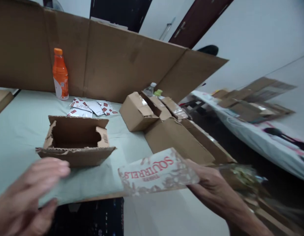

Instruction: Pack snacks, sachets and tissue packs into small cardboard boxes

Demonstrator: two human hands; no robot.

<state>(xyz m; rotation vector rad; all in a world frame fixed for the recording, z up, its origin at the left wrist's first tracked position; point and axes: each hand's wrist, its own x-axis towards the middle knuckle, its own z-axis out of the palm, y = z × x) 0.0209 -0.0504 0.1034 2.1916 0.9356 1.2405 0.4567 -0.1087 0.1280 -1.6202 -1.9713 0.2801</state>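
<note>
My right hand (213, 183) grips a flat white packet (158, 172) by its right end. Red lettering reading "SQUIRRELS" shows upside down on it, above a greyish-brown pattern. The packet is over the table's front edge. At the lower left, my left hand (31, 193) is slightly blurred, its fingers stretched out and thumb apart, with nothing in it. Just beyond that hand stands a small cardboard box (75, 157) with its top flaps open; its visible inside is dark. Several white and red packets (93, 108) lie in a loose pile behind the box.
An orange drink bottle (60, 75) stands against a tall cardboard panel (122, 59) at the back. Opened cartons (176, 137) line the table's right side, with a clear bottle (150, 89) behind them. Farther right, another table (230, 121) bears flattened cardboard (255, 95).
</note>
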